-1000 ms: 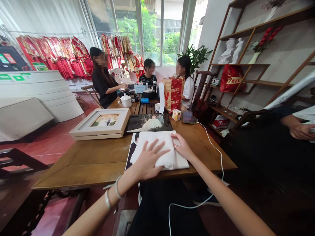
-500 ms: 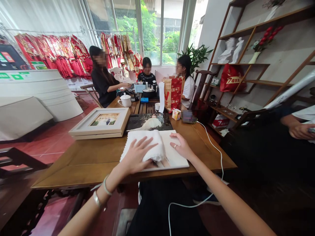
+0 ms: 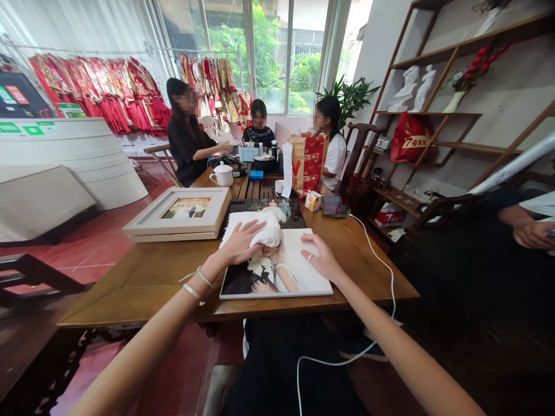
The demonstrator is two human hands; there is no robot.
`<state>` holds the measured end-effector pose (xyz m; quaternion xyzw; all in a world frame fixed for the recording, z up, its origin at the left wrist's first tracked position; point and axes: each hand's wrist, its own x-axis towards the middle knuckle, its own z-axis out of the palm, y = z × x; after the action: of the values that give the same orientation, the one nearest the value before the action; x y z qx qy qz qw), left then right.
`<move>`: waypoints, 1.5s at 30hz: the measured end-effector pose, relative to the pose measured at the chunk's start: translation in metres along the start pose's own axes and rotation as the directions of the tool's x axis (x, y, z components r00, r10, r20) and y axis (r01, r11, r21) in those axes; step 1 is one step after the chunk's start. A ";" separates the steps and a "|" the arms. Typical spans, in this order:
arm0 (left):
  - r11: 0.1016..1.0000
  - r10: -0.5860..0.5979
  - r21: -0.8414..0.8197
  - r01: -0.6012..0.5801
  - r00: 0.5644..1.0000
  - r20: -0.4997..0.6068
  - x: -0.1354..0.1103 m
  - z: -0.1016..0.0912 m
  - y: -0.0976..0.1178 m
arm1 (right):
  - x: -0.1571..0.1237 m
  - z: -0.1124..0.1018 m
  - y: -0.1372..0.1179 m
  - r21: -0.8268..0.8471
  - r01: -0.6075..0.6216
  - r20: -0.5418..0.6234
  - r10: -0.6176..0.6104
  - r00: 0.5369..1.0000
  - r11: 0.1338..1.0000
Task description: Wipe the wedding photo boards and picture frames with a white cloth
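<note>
A photo panel (image 3: 312, 277) lies flat near the table's front edge, printed with a dark patch at left and a pale area at right. My left hand (image 3: 240, 242) rests on a bunched white cloth (image 3: 271, 228) over the panel's upper left part, fingers stretched across it and thumb along its lower edge. Part of the print under the cloth is hidden. My right hand (image 3: 323, 260), wearing a ring, lies on the panel's right side with fingers extended and the thumb apart, touching its surface.
Left on the wooden table (image 3: 173, 277) are stacked frames (image 3: 177, 214) and a white lidded mug (image 3: 222, 174). A dark picture (image 3: 297, 216) lies behind the panel. A paper bag (image 3: 307, 164), small box (image 3: 313, 200) and white cable (image 3: 381, 257) are at right. Several people sit nearby.
My left hand and the cloth have slid up and away across the panel, uncovering the printed picture at its lower left. My right hand stays at the right side.
</note>
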<state>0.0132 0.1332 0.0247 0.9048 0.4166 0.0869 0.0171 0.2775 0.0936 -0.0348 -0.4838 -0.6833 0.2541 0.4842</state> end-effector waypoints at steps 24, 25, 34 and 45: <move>0.995 0.074 -0.065 -0.072 0.997 0.029 -0.066 -0.012 0.059 | -0.002 0.001 0.005 0.004 0.036 0.037 -0.036 0.999 0.999; 0.997 0.063 -0.045 -0.062 0.998 0.023 -0.056 -0.011 0.051 | -0.002 0.001 0.005 0.005 0.038 0.038 -0.038 0.999 0.999; 0.993 -0.044 0.106 0.042 0.999 0.015 0.013 -0.001 -0.003 | -0.001 0.001 0.006 0.017 0.011 0.047 -0.012 0.999 1.000; 0.996 -0.054 0.080 0.052 0.998 0.033 -0.025 -0.002 0.037 | -0.001 0.002 0.002 0.022 -0.014 0.015 0.013 1.000 1.000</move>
<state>0.0242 0.0902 0.0274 0.8948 0.4431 0.0542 -0.0089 0.2764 0.0937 -0.0383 -0.4811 -0.6807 0.2686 0.4828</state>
